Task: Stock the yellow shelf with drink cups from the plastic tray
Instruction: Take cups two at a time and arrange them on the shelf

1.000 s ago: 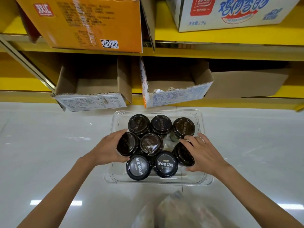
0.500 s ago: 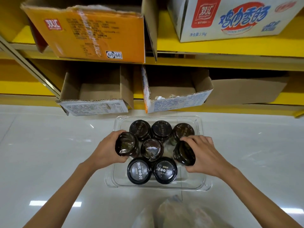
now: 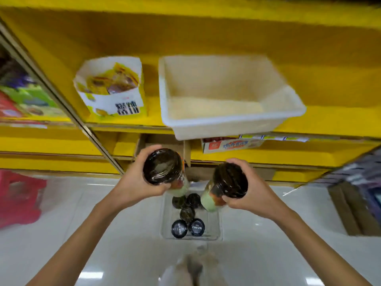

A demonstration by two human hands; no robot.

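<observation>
My left hand (image 3: pixel 134 180) grips a drink cup (image 3: pixel 162 167) with a dark lid and a pale green body, held high in front of the yellow shelf (image 3: pixel 340 114). In my right hand (image 3: pixel 251 188) is a second drink cup (image 3: pixel 228 182) of the same kind, tilted with its lid toward me. Far below on the white floor lies the clear plastic tray (image 3: pixel 214 228). Several dark-lidded cups (image 3: pixel 187 213) stand in it, two of them with printed lids (image 3: pixel 196 227) at the near end.
A white plastic bin (image 3: pixel 226 124) sits on the yellow shelf above my hands. A yellow-and-white snack box (image 3: pixel 115 100) stands to its left. Cardboard boxes (image 3: pixel 231 144) fill the shelf below. A red stool (image 3: pixel 18 199) is at left, brown crates (image 3: pixel 354 209) at right.
Both hands have lifted a cup each out of the tray and raised them. My view has risen, so the tray now lies far below and a higher shelf shows.
</observation>
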